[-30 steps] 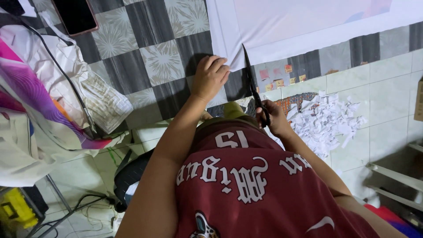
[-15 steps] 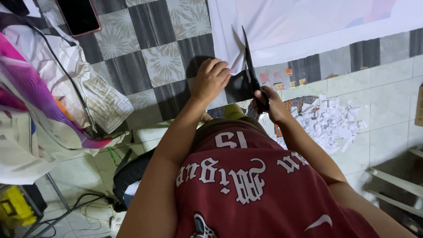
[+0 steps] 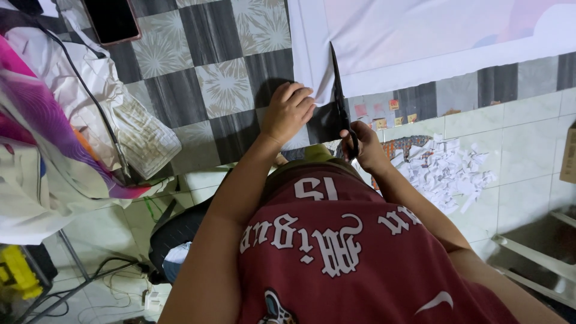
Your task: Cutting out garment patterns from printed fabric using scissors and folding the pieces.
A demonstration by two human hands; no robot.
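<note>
Your right hand covers the handles of the scissors, so you cannot tell how far the blades stand apart. The white sheet runs off the top and right edges. Left of the sheet, the phone is cut by the top edge.

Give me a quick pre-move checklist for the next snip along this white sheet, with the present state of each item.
1. Scissors gripped in the right hand: ok.
2. Blades entered into the white sheet at its lower edge: ok.
3. Left hand pressing the sheet's corner beside the cut: ok.
4. Left fingers apart from the blades: ok, though close.
5. Blades following a marked line: cannot tell.
6. Paper scraps lying off the cutting path: ok.
</note>
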